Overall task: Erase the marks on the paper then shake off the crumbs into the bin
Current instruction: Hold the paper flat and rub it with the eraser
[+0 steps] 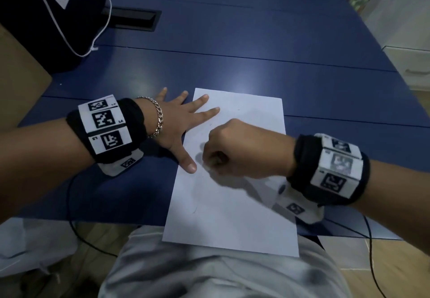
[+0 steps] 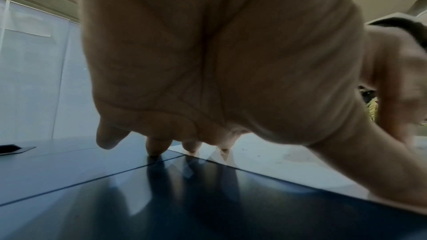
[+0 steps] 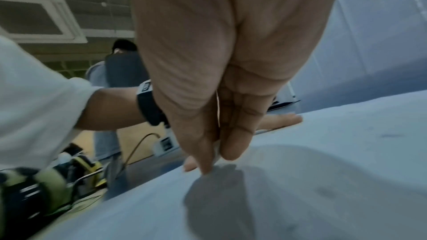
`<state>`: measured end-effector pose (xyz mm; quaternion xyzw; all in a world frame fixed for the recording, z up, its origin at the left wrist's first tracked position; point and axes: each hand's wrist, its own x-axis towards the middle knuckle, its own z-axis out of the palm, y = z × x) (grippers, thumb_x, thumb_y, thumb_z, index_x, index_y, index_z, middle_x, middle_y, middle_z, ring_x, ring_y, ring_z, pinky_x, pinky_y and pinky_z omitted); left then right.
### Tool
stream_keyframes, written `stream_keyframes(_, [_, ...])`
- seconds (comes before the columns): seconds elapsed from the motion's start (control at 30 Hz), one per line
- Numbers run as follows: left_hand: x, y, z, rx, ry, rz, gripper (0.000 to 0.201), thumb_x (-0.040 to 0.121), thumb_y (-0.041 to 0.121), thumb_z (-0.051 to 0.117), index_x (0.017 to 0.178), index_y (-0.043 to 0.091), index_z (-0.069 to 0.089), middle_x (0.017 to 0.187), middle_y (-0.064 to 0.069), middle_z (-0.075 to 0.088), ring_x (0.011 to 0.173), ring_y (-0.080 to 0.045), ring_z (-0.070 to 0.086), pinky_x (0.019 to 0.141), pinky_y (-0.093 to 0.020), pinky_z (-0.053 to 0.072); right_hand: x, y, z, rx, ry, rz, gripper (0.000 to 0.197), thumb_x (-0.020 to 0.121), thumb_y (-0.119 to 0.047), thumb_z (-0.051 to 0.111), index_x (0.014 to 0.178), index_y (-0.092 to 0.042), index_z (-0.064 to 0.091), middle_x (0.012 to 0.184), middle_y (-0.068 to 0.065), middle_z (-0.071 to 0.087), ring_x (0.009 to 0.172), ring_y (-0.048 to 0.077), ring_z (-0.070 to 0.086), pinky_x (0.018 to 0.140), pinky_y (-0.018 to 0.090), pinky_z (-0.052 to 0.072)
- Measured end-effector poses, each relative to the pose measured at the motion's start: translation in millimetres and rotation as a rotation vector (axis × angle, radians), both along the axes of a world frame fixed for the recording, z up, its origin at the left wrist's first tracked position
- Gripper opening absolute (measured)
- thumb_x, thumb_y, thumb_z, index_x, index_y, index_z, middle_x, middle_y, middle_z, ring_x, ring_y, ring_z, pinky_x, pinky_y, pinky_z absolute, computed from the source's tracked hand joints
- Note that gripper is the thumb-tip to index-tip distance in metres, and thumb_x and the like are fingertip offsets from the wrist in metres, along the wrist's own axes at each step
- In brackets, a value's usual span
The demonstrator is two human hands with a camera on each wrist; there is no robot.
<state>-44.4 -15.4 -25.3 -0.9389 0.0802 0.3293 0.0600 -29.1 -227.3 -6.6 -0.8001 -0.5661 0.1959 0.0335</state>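
Observation:
A white sheet of paper lies on the blue table, its near end hanging over the front edge. My left hand lies flat with spread fingers, pressing the sheet's left edge; two fingertips and the thumb are on the paper. My right hand is curled and pinches a small white eraser against the paper, just right of the left thumb. In the head view the eraser is hidden by the fingers. Faint grey marks remain on the sheet.
A black bag stands at the table's back left beside a cable slot. A cardboard box sits left of the table, white drawers to the right. Cables hang below the front edge. No bin is in view.

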Motion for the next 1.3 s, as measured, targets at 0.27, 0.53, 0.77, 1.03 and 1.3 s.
stream_keyframes(0.27, [-0.8,-0.3,2.0,-0.002,0.006,0.017,0.153,0.043,0.102,0.066,0.147,0.057,-0.037,0.165,0.014,-0.038,0.158,-0.035,-0.021,0.118,-0.075,-0.01,16.4,-2.7,-3.3,0.089,-0.083,-0.095,0.01,0.079,-0.02,0.059,0.07,-0.02,0.062,0.069,-0.002,0.063,0.063,0.022,0.054,0.065,0.035,0.049])
stream_keyframes(0.53, [-0.8,-2.1,2.8,0.014,-0.005,0.008,0.152,0.043,0.101,0.066,0.147,0.057,-0.036,0.165,0.013,-0.037,0.158,-0.035,-0.019,0.118,-0.076,-0.008,33.9,-7.5,-2.9,0.112,-0.128,-0.163,0.011,0.082,-0.018,0.058,0.073,-0.021,0.065,0.072,-0.004,0.064,0.064,0.014,0.05,0.072,0.041,0.054])
stream_keyframes(0.77, [-0.8,-3.1,4.8,0.021,0.006,0.013,0.151,0.046,0.1,0.067,0.148,0.057,-0.036,0.165,0.014,-0.038,0.158,-0.035,-0.02,0.118,-0.076,-0.008,7.6,-17.7,-2.4,0.041,-0.046,-0.002,0.009,0.082,-0.022,0.061,0.077,-0.018,0.068,0.074,-0.001,0.066,0.068,0.021,0.057,0.068,0.037,0.05])
stream_keyframes(1.03, [-1.4,-1.1,3.6,0.007,-0.076,-0.076,0.149,0.046,0.103,0.062,0.149,0.056,-0.035,0.164,0.013,-0.039,0.157,-0.035,-0.023,0.12,-0.071,-0.011,33.9,-86.5,9.5,0.113,-0.025,-0.284,0.013,0.091,-0.029,0.074,0.103,-0.032,0.078,0.095,-0.016,0.072,0.08,0.0,0.066,0.08,0.027,0.057])
stream_keyframes(1.3, [-40.6,-40.0,51.0,-0.093,-0.271,-0.103,0.091,0.081,0.082,0.059,0.157,0.049,0.023,0.162,0.007,0.029,0.143,-0.021,0.041,0.11,-0.041,0.044,4.7,-127.8,1.0,0.121,-0.036,-0.353,0.011,0.095,-0.036,0.065,0.095,-0.03,0.075,0.087,-0.015,0.064,0.077,0.001,0.059,0.068,0.013,0.046])
